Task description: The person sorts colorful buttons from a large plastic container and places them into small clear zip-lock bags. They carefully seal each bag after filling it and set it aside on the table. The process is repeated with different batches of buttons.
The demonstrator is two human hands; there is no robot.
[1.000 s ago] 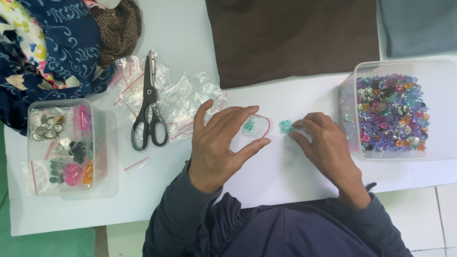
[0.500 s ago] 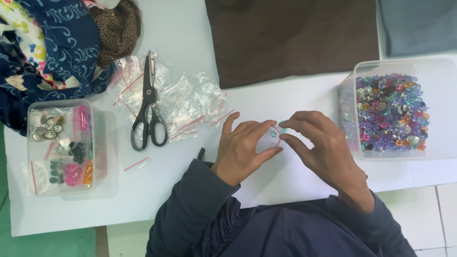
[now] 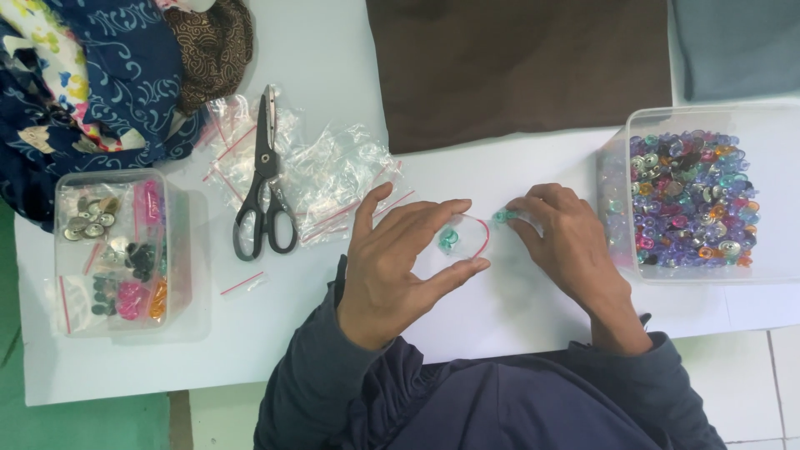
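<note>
My left hand (image 3: 398, 265) holds a small clear zip bag (image 3: 461, 239) with a red seal strip, thumb and fingers spreading its mouth over the white table (image 3: 500, 317). A teal button sits inside the bag. My right hand (image 3: 568, 243) pinches another teal button (image 3: 502, 217) at its fingertips, just right of the bag's mouth. A clear plastic box (image 3: 779, 196) full of several colourful buttons stands right of that hand.
Black scissors (image 3: 265, 179) lie on a heap of empty clear zip bags (image 3: 333, 179) at centre left. A clear box (image 3: 117, 250) with sorted bagged buttons sits far left. Patterned fabrics (image 3: 100, 75) lie top left, brown cloth (image 3: 517, 67) and grey cloth (image 3: 737, 46) at the top.
The hands were together at the bag half a second ago. Now they have parted again, the left holding the bag open and the right holding a teal button beside it.
</note>
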